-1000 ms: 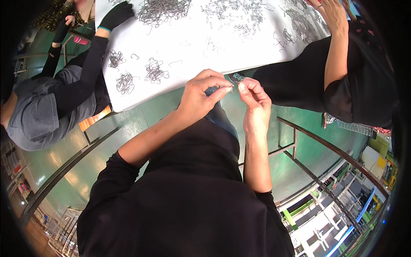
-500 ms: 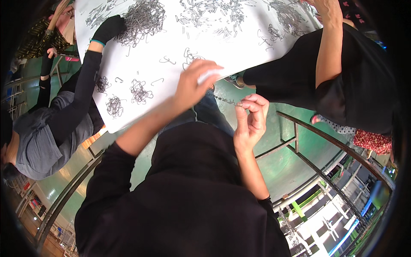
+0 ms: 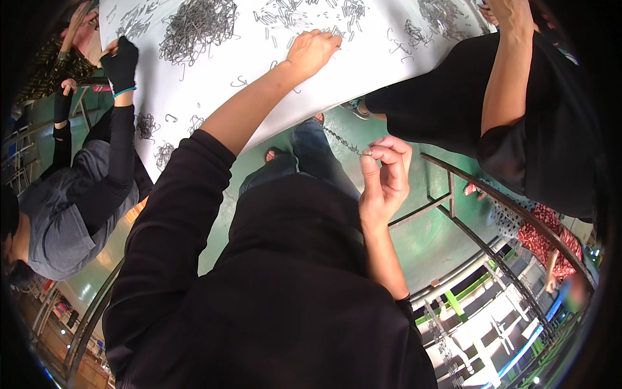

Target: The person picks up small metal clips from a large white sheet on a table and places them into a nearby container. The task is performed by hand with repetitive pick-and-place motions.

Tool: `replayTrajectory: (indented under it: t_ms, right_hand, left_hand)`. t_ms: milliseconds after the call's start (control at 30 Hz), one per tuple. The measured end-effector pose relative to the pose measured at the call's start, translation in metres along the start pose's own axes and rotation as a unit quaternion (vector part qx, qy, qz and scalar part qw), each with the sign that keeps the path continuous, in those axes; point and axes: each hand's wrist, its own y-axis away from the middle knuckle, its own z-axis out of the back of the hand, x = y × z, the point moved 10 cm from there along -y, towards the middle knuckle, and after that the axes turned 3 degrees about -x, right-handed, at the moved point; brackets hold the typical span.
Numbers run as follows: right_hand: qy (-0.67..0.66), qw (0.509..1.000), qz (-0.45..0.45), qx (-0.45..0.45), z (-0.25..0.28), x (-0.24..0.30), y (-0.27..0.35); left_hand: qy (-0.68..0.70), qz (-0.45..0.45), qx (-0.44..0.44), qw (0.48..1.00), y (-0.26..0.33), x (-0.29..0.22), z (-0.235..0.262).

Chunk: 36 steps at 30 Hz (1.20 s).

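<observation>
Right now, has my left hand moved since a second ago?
Yes: your left hand moved forward, from the near edge of the white table to well over it.

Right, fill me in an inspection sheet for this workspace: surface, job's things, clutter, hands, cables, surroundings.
Surface: white table, bearing several groups of small metal parts.
Job's things: short metal pieces lie scattered; a thin chain-like strand hangs off the table's near side.
Clutter: large hook pile, a small hook heap, a few loose hooks.
Hands: left hand over the short pieces, grasp unclear; right hand pinches one end of the strand.
Cables: nothing seen.
Surroundings: green floor; co-workers on both sides, one with a black-gloved hand.
</observation>
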Motion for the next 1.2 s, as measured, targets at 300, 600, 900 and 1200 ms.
replayTrajectory:
  t_ms: [300, 600, 900, 1200]
  right_hand:
    - [-0.002, 1.0, -0.011, 0.016, -0.015, -0.007, 0.009]
    - [0.025, 0.997, -0.002, 0.068, -0.055, 0.002, 0.026]
    - [0.091, 0.985, 0.097, 0.112, -0.08, 0.018, 0.051]
    - [0.163, 0.915, 0.115, 0.351, -0.203, -0.058, 0.015]
  left_hand:
    - [0.36, 0.21, -0.058, 0.907, 0.052, 0.01, 0.056]
    - [0.573, 0.288, -0.006, 0.767, 0.15, -0.058, 0.15]
    - [0.473, 0.217, -0.127, 0.844, 0.194, -0.068, 0.201]
    - [0.396, 0.23, -0.156, 0.875, 0.234, -0.059, 0.218]
